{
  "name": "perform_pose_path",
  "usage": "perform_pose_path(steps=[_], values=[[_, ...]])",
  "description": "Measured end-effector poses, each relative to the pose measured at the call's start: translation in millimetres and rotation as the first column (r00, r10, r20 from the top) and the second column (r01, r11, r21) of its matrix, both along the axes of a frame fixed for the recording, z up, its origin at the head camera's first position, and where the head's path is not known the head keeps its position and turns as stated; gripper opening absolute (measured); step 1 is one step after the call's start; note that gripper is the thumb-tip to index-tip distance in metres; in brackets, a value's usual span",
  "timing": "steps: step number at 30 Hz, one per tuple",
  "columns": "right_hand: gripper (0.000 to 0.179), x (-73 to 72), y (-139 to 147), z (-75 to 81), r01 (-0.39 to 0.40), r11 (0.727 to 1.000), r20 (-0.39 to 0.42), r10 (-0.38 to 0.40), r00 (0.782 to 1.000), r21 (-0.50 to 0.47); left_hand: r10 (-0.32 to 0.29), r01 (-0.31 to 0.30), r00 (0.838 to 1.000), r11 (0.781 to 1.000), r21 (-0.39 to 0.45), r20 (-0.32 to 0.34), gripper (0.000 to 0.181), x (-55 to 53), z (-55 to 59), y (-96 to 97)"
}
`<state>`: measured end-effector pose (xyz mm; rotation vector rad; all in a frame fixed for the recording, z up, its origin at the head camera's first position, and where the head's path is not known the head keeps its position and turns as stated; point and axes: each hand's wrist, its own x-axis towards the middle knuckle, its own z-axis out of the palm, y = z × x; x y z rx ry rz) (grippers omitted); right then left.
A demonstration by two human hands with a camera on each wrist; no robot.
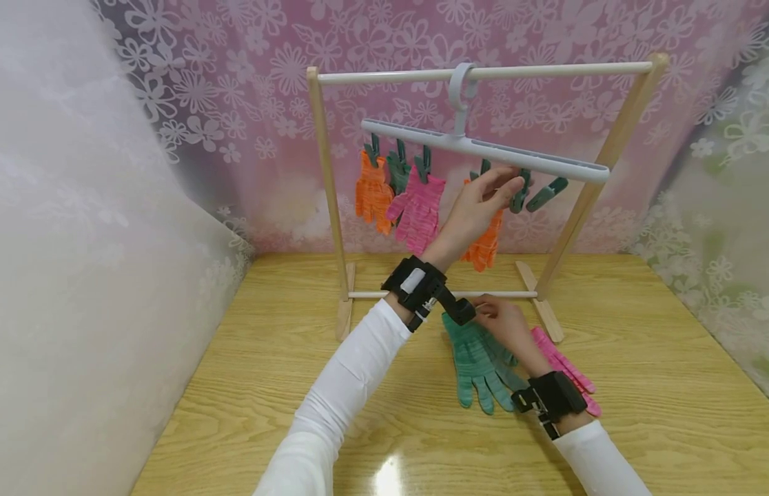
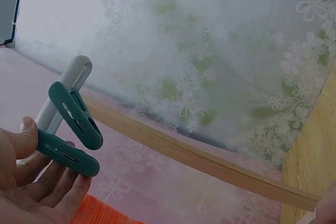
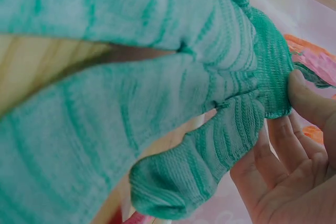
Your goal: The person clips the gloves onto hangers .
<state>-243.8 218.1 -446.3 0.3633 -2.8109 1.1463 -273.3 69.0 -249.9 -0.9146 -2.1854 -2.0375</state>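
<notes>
In the head view, a grey hanger [image 1: 533,160] hangs tilted, its right end lower. My left hand [image 1: 468,213] is raised under that right half, thumb and fingers holding a green clothespin [image 2: 68,157]. Another green clothespin [image 1: 547,194] dangles at a slant just to its right, without a glove. Lower down, my right hand [image 1: 508,329] pinches a green striped knit glove [image 1: 473,355] by its cuff, thumb on one side and fingers on the other. The glove's fingers point down toward me, and in the right wrist view they spread close to the camera.
Left of my hand, clothespins hold an orange glove [image 1: 373,193], a pink glove [image 1: 419,210] and a partly hidden green one. Another orange glove [image 1: 486,241] hangs behind my left hand. The wooden rack [image 1: 330,186] stands on the table. Pink gloves [image 1: 567,372] lie beneath my right forearm.
</notes>
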Motion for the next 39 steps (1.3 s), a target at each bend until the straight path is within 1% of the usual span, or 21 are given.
perform_pose_path(steps=[5, 8, 11, 14, 17, 20, 22, 25, 28, 31, 35, 39], values=[[0.022, 2.4, -1, 9.3, 0.029, 0.998, -0.015, -0.03, 0.999, -0.054, -0.005, 0.005, 1.0, 1.0, 0.001, 0.001, 0.044, -0.7, -1.4, -1.1], [0.026, 3.5, -2, 14.3, 0.042, 0.993, -0.033, -0.045, 0.998, -0.11, -0.004, 0.004, 1.0, 1.0, -0.003, -0.006, 0.044, -1.5, -2.6, -1.7], [0.03, 4.6, -1, 18.6, 0.058, 0.986, -0.069, -0.07, 0.995, -0.155, 0.0, 0.0, 1.0, 1.0, -0.004, -0.009, 0.044, -2.0, -3.7, -1.9], [0.034, 6.5, 0, 23.3, 0.097, 0.98, -0.087, -0.113, 0.99, -0.174, 0.004, -0.004, 1.0, 1.0, 0.0, -0.009, 0.044, -2.1, -4.2, -1.7], [0.038, 8.5, 2, 29.8, 0.134, 0.968, -0.09, -0.156, 0.984, -0.212, 0.004, -0.004, 1.0, 1.0, 0.001, -0.008, 0.044, -2.5, -4.3, -1.5], [0.038, 9.8, 3, 38.0, 0.143, 0.954, -0.117, -0.179, 0.977, -0.265, 0.003, -0.003, 1.0, 1.0, 0.002, -0.01, 0.044, -3.3, -4.2, -1.3], [0.036, 9.8, 3, 43.9, 0.143, 0.943, -0.151, -0.195, 0.969, -0.301, 0.005, -0.005, 1.0, 1.0, 0.004, -0.01, 0.044, -3.7, -4.2, -1.2], [0.034, 9.7, 2, 52.2, 0.169, 0.923, -0.189, -0.245, 0.951, -0.345, 0.006, -0.006, 1.0, 1.0, 0.01, -0.011, 0.044, -3.8, -3.9, -1.0], [0.036, 10.9, 2, 60.4, 0.199, 0.9, -0.193, -0.291, 0.937, -0.389, 0.009, -0.009, 1.0, 1.0, 0.011, -0.008, 0.044, -3.8, -3.7, -0.2], [0.038, 12.3, 1, 67.1, 0.222, 0.884, -0.198, -0.325, 0.925, -0.413, 0.013, -0.013, 1.0, 1.0, 0.008, -0.003, 0.044, -3.7, -3.6, 0.6], [0.035, 12.3, 0, 74.4, 0.218, 0.864, -0.236, -0.353, 0.905, -0.455, 0.021, -0.021, 1.0, 1.0, 0.004, 0.0, 0.045, -3.7, -4.4, 1.1], [0.033, 11.7, -1, 82.1, 0.203, 0.84, -0.265, -0.374, 0.889, -0.503, 0.024, -0.024, 1.0, 1.0, 0.017, -0.009, 0.045, -3.9, -5.2, 1.4]])
